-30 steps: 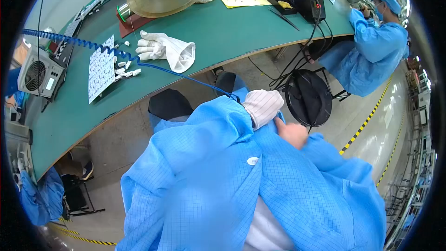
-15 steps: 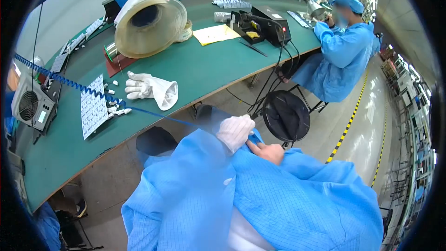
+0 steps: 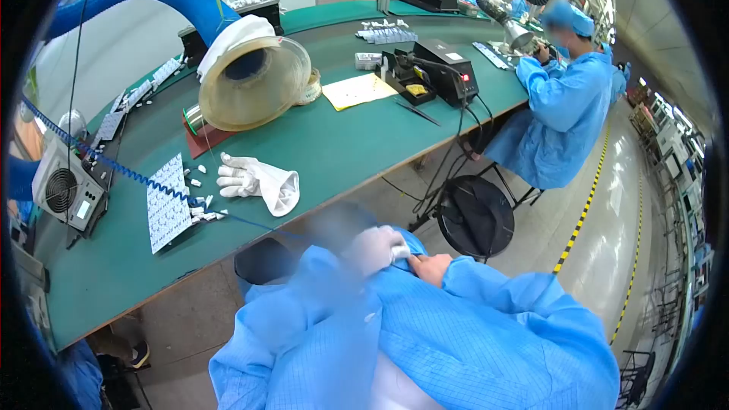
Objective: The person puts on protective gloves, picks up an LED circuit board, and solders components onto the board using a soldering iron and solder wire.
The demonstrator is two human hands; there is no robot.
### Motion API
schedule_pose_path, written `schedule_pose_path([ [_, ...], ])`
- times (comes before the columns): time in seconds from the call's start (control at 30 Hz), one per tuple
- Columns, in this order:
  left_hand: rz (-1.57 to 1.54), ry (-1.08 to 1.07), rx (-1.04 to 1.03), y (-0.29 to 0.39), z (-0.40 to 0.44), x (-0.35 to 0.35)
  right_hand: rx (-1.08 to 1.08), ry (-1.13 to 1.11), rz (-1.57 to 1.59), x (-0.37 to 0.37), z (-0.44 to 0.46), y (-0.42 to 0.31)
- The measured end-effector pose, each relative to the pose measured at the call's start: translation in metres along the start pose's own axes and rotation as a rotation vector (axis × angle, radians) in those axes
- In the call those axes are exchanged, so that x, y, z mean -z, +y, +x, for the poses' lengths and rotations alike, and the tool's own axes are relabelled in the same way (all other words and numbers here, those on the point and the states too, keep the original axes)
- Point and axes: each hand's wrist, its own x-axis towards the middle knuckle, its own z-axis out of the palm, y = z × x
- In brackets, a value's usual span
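My left hand [image 3: 376, 250], in a white glove, is closed at the front of my blue smock [image 3: 456, 326], with a fold of its cloth at the fingers. Against it is my bare right hand [image 3: 431, 268], its fingers bent onto the same fold. The exact grip of the fingertips is partly hidden, and the left hand is somewhat blurred. A second white glove [image 3: 260, 184] lies on the green table [image 3: 334, 159] ahead of my hands.
On the table are a white panel of small parts [image 3: 168, 205], a fume funnel [image 3: 254, 83], a solder spool [image 3: 195, 120], yellow paper [image 3: 358, 91], tweezers [image 3: 418, 112] and a soldering station [image 3: 448, 72]. A black stool [image 3: 476, 216] stands near a seated co-worker [image 3: 558, 99].
The view has tilted, so the table sits lower in it. My right hand's index finger, stretched out before, is now bent in at the smock beside my left hand.
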Motion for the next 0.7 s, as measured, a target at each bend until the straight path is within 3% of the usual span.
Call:
schedule_pose_path([
  [0.03, -0.046, -0.043, 0.047, 0.003, -0.001, 0.010, 0.023, 0.009, -0.007, 0.014, 0.006, -0.003],
  [0.1, 0.044, -0.119, 0.035, 0.015, -0.011, 0.035, -0.045, -0.284, -0.075, 0.047, 0.005, -0.019],
  [0.13, -0.001, -0.081, -0.012, 0.016, -0.018, 0.048, 0.095, -0.262, -0.115, 0.083, 0.000, -0.027],
  [0.2, -0.130, 0.070, -0.089, 0.034, -0.029, 0.085, 0.224, 0.064, 0.532, 0.135, -0.014, -0.033],
  [0.23, -0.212, 0.186, -0.119, 0.052, -0.026, 0.117, 0.298, 0.094, 0.831, 0.164, -0.016, -0.041],
  [0.3, 0.059, 0.494, -0.141, 0.094, -0.030, 0.181, 0.674, 0.161, 0.966, 0.212, -0.012, -0.056],
  [0.37, 0.300, 0.748, -0.144, 0.119, -0.043, 0.229, 1.046, 0.041, 1.080, 0.235, -0.002, -0.073],
  [0.43, 0.492, 0.834, -0.162, 0.136, -0.047, 0.261, 1.319, -0.037, 1.176, 0.241, 0.014, -0.084],
  [0.5, 0.620, 0.925, -0.180, 0.144, -0.058, 0.271, 1.425, -0.127, 1.224, 0.242, 0.013, -0.080],
  [0.7, 0.750, 0.915, -0.086, 0.151, -0.058, 0.270, 1.522, -0.134, 1.422, 0.242, 0.025, -0.042],
])
